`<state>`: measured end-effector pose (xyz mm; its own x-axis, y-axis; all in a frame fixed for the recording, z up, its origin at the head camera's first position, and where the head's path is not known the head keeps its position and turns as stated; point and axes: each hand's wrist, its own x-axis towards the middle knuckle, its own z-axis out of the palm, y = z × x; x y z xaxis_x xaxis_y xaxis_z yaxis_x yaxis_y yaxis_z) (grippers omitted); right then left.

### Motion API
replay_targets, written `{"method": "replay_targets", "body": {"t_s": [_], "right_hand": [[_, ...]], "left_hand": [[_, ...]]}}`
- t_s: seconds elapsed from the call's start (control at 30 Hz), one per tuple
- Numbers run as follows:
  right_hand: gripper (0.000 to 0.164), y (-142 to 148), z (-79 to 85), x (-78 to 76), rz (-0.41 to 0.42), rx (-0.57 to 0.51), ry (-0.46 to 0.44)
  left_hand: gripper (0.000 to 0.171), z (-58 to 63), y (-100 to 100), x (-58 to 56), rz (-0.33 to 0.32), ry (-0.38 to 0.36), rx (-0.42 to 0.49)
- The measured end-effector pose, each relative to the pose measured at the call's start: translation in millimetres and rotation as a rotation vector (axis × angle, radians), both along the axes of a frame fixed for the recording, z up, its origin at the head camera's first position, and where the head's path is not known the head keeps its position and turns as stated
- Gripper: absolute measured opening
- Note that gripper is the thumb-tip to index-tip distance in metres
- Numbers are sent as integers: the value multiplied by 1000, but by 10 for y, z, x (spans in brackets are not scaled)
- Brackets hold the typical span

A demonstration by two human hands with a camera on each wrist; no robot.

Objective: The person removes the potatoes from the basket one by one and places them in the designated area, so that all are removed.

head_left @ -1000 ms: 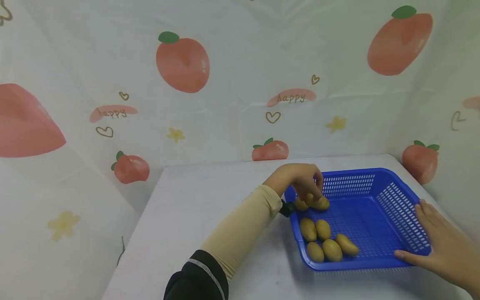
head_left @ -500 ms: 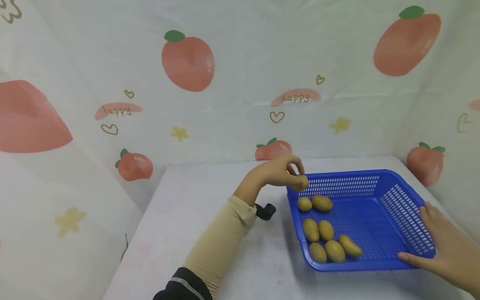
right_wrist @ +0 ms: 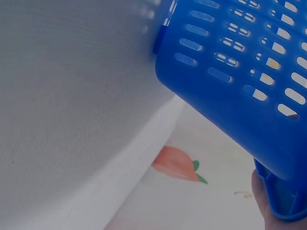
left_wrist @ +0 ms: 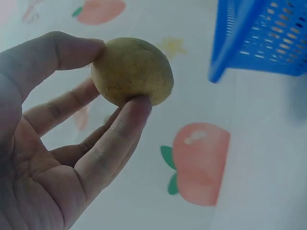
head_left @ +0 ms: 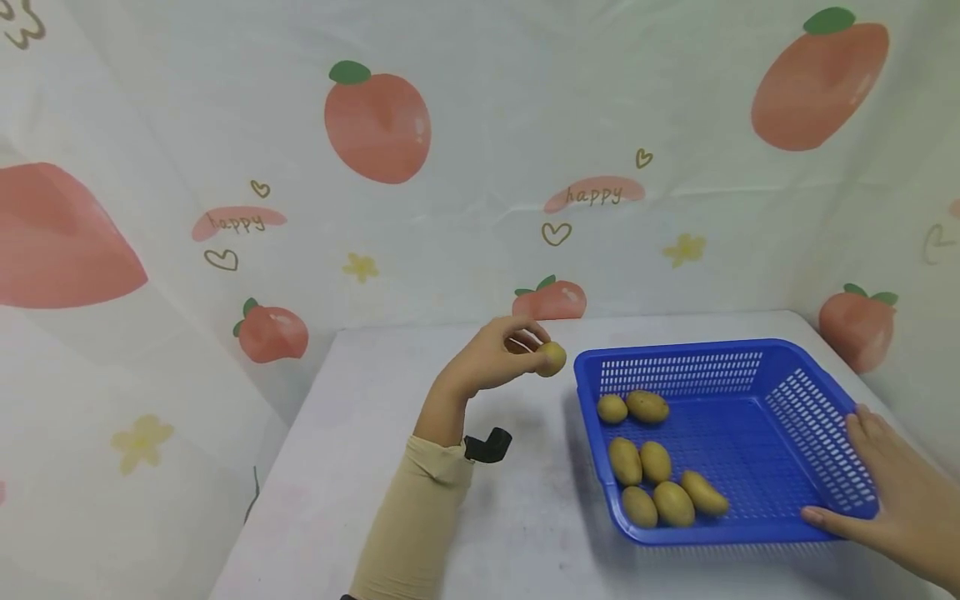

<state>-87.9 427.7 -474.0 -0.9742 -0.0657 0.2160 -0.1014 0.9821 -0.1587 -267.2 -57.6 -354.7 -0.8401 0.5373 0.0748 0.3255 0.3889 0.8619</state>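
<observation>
Left hand pinches one potato outside blue basket, right hand on basket rim

Hands well apart, basket between them. Left hand (head_left: 497, 357) has thumb and fingers clamped on a single potato (left_wrist: 132, 72), held up above the white table (head_left: 547, 508), just beside the basket's left end and outside it. Blue plastic basket (head_left: 750, 446): slotted walls, upright on the table, to the right of the left hand. Right hand (head_left: 903, 496) rests at its right end, thumb on the near rim, other fingers laid along the right rim, not curled tight.

Contents: seven potatoes (head_left: 672, 503), all toward the left hand's end. Two side by side in the far corner, nearest the left hand; five grouped closer to the wearer, the long tapered one reaching furthest toward the right hand. Tan sleeve (head_left: 412, 525) on the left arm, black piece (head_left: 491, 446) at that wrist. Beyond both hands, white backdrop (head_left: 450, 250) with peach prints and "happy" lettering.
</observation>
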Motion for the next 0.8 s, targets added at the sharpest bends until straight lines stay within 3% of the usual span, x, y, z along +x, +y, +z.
{"method": "replay_targets", "body": {"t_s": [0.33, 0.6, 0.8], "right_hand": [[139, -63, 71, 25, -50, 21, -100], [139, -76, 76, 32, -50, 24, -94], [140, -62, 54, 24, -51, 33, -94]], "left_hand": [[22, -358, -117, 32, 67, -41, 48], [20, -667, -167, 50, 102, -93, 30], [19, -832, -169, 72, 127, -108, 13]]}}
